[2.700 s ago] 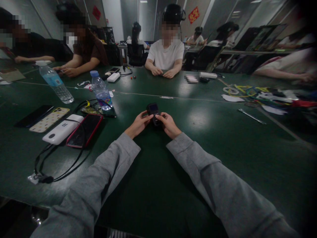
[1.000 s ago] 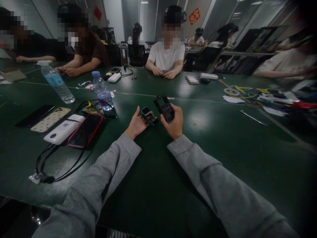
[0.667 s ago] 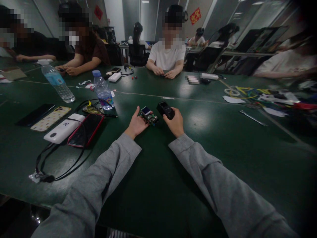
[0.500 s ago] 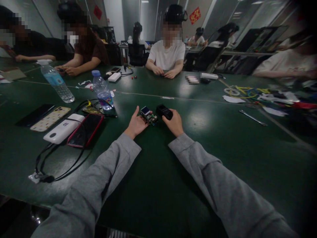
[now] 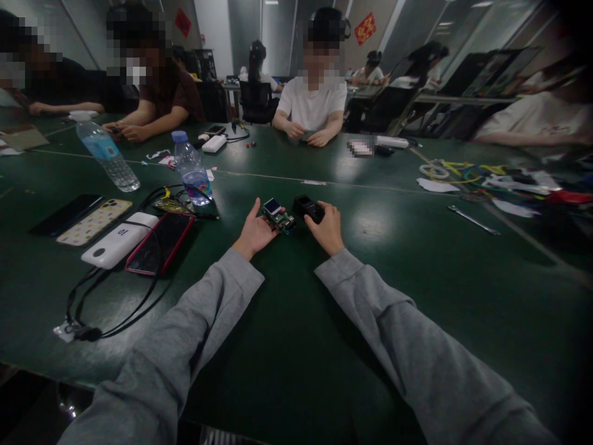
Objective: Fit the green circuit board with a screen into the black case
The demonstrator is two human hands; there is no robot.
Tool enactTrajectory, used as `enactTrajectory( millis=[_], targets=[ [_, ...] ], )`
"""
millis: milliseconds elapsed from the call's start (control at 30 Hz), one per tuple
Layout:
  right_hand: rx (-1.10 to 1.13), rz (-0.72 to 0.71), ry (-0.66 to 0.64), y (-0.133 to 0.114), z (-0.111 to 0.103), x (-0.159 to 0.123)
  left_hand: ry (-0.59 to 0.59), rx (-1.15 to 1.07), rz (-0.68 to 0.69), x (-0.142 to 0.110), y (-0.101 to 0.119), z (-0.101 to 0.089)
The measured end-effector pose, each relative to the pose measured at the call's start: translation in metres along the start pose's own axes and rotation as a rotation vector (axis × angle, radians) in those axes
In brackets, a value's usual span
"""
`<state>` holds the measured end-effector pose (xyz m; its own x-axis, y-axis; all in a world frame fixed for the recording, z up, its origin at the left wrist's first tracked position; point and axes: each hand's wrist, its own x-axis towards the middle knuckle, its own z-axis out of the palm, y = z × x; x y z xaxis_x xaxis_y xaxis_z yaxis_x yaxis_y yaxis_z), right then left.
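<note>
- The left hand is spread, palm turned up and thumb raised clear; a small circuit board lies across its fingers, above the table.
- This board is green and knobbly with small parts, and bears a smooth, roughly square screen.
- The right hand grips a black case between thumb and fingers; the case is a boxy, dark block with a rectangular window, just beside the board but apart from it.
- Both forearms wear sleeves of soft grey cloth, creased along their length.
- Beneath is a dark green table, its smooth top giving back a dull shine.
- Left of the hands stands a clear plastic bottle with a blue cap.
- Near it lie a glossy phone with a red edge and a white, round-cornered power bank with a thin black cord.
- Well to the right lies a slim metal wrench, near tangled, colourful cables.
</note>
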<state>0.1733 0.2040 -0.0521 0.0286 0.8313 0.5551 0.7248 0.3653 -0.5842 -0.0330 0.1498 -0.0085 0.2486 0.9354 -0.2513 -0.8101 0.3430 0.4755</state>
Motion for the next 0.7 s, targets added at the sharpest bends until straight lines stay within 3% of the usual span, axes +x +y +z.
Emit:
enactTrajectory(
  millis=[700],
  targets=[
    [-0.039,-0.058,0.013,-0.009,-0.002,-0.001,-0.029,-0.001,-0.002,0.002,0.001,-0.003]
  ],
)
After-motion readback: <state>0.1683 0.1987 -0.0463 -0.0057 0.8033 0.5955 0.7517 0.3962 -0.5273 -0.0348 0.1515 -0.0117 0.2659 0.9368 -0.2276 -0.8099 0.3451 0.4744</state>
